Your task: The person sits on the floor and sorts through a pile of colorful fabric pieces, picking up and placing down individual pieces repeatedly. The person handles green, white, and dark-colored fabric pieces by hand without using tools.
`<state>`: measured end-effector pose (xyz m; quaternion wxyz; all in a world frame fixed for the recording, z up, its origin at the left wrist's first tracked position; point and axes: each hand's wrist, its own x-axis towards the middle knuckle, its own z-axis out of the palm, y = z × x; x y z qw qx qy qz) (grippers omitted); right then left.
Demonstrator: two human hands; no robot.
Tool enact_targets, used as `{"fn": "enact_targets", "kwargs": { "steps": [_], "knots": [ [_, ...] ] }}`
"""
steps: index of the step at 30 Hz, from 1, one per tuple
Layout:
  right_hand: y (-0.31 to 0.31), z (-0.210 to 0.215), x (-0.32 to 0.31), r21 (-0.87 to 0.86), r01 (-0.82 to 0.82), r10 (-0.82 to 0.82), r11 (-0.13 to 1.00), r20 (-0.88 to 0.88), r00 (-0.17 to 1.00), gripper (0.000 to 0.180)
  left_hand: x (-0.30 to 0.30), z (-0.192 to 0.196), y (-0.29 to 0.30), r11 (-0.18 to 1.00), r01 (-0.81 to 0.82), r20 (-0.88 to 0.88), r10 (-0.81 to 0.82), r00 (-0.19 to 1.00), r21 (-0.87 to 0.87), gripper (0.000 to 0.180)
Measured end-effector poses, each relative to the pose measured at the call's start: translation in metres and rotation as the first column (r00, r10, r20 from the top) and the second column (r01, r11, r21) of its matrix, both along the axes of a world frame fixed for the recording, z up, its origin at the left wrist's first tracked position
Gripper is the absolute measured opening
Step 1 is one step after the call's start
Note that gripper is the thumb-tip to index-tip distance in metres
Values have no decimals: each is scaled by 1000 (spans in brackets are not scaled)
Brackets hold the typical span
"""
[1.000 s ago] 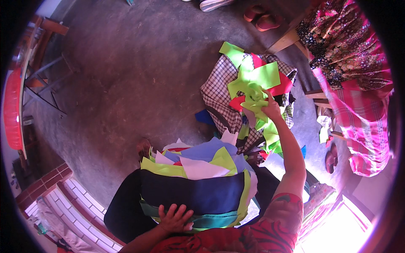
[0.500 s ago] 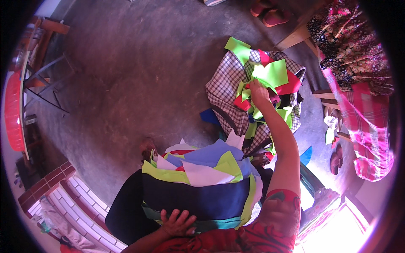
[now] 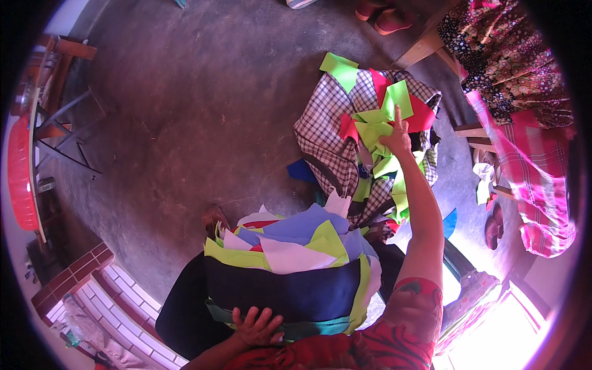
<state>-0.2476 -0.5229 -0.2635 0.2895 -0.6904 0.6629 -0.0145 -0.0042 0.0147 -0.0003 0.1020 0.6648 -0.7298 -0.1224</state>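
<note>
A thick pile of cloth pieces (image 3: 296,256) in white, pale blue, lime and red rests on my lap, with a dark navy cloth (image 3: 283,288) on its near side. My left hand (image 3: 258,327) lies against that navy side, its fingers spread. My right hand (image 3: 396,140) reaches far out over a checked cloth (image 3: 324,117) on the floor. Its fingers are apart, touching or just above lime green cloth pieces (image 3: 372,132); I see nothing gripped. One bright green piece (image 3: 396,98) is at its fingertips. Red pieces (image 3: 422,115) lie beside it.
A red tray (image 3: 21,176) sits on a stand at the far left. On the right, patterned cloth (image 3: 505,68) and a pink checked cloth (image 3: 536,191) hang over wooden furniture. Shoes (image 3: 393,21) are on the floor at the top. A blue scrap (image 3: 301,171) lies beside the checked cloth.
My right hand has shifted a little to the right and its fingers have spread. The large bright green piece beneath it now lies smaller and turned. My left hand stays put.
</note>
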Motion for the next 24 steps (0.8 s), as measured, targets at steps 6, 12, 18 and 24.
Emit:
{"fn": "enact_targets", "kwargs": {
  "steps": [6, 12, 18, 24],
  "knots": [
    [-15, 3, 27, 192, -96, 145, 977, -260, 955, 105, 2, -1, 6, 1000, 25, 17, -25, 1000, 19, 52],
    [2, -21, 30, 7, -123, 121, 992, -247, 961, 57, 2, -2, 7, 999, 35, 40, -36, 999, 17, 54],
    [28, 3, 19, -60, 170, -167, 984, 51, 985, 71, 0, 3, 5, 999, 24, 26, -25, 999, 47, 55],
    [23, -27, -30, 195, 669, -556, 717, 738, 381, 70, 2, -4, 10, 999, 29, 26, -30, 999, 13, 55]
  ]
}}
